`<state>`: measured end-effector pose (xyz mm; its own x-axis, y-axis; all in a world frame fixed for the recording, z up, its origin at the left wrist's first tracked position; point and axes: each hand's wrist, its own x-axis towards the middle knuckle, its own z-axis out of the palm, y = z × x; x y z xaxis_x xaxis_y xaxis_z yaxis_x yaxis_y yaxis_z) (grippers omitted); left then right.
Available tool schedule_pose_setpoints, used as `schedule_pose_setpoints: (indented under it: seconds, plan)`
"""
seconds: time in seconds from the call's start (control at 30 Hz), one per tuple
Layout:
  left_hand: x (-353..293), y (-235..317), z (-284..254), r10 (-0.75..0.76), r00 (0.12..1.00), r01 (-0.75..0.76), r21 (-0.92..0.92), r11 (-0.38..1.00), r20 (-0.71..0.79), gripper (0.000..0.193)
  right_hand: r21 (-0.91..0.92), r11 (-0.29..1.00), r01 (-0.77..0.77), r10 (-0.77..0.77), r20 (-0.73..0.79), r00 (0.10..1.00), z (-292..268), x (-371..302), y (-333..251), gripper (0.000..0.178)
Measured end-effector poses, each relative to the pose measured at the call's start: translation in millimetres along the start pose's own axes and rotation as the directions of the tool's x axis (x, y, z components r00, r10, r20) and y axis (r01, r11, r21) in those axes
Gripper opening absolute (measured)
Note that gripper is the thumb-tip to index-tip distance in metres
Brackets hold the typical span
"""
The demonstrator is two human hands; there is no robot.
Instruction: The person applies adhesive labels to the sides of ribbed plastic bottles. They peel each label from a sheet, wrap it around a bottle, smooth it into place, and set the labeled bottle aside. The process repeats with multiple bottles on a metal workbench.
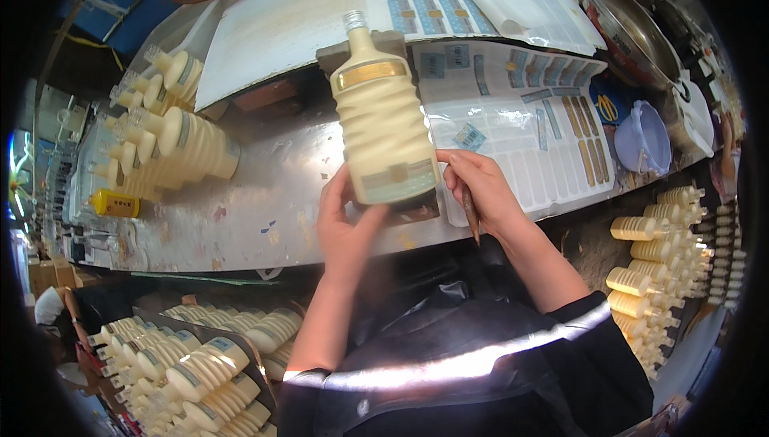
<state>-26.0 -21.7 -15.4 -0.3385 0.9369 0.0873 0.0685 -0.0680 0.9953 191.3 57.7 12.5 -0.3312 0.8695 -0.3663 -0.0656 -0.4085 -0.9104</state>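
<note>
A cream bottle (384, 128) with wavy ridges, a gold band at its shoulder and a clear threaded neck lies neck away from me, in front of a dark block (391, 46). My left hand (346, 209) grips its lower left side near the base, the thumb across the bottom edge. My right hand (479, 187) holds a thin, brown, pointed stick-like tool (470, 214) that hangs down from the fingers. Its index fingertip reaches the bottle's lower right side. Right of the bottle, a label sheet (521, 173) carries blue and gold strips.
Several similar bottles (192, 140) stand grouped at the table's left, beside a yellow container (114, 204). More bottles (204, 365) fill a crate at lower left, and others (641, 277) stand at right. A blue-violet bucket (642, 142) and a metal pan (629, 28) sit at far right.
</note>
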Motion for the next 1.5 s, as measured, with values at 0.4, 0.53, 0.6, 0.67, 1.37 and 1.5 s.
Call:
schedule_pose_setpoints:
  seconds: [0.4, 0.53, 0.6, 0.67, 1.37, 1.5]
  plan:
    - [3, 13, 11, 0.345, 0.938, -0.317, 0.335, 0.887, -0.026, 0.075, -0.030, 0.998, -0.063, 0.064, 0.018, 0.998, 1, 7, -1, 0.057]
    - [2, 10, 9, 0.308, 0.951, -0.285, 0.312, 0.906, -0.025, 0.076, -0.043, 0.998, -0.047, 0.048, 0.015, 0.999, 2, 2, -6, 0.053]
    - [3, 0, 6, 0.263, 0.964, -0.248, 0.270, 0.930, -0.021, 0.073, -0.020, 0.999, -0.047, 0.047, -0.005, 0.999, 0, -5, -13, 0.045]
    - [5, -3, -2, 0.150, 0.989, -0.149, 0.190, 0.970, 0.006, 0.071, -0.041, 0.999, -0.023, 0.024, 0.018, 1.000, 0, -13, -22, 0.041]
    - [10, 18, 7, -0.132, 0.991, 0.136, -0.281, 0.950, 0.033, 0.051, -0.145, 0.985, 0.098, -0.090, 0.059, 0.994, 8, 3, -2, 0.048]
    - [10, 23, 14, -0.129, 0.992, 0.125, -0.243, 0.962, -0.002, 0.043, -0.245, 0.964, 0.098, -0.089, 0.048, 0.995, 13, 4, -5, 0.049]
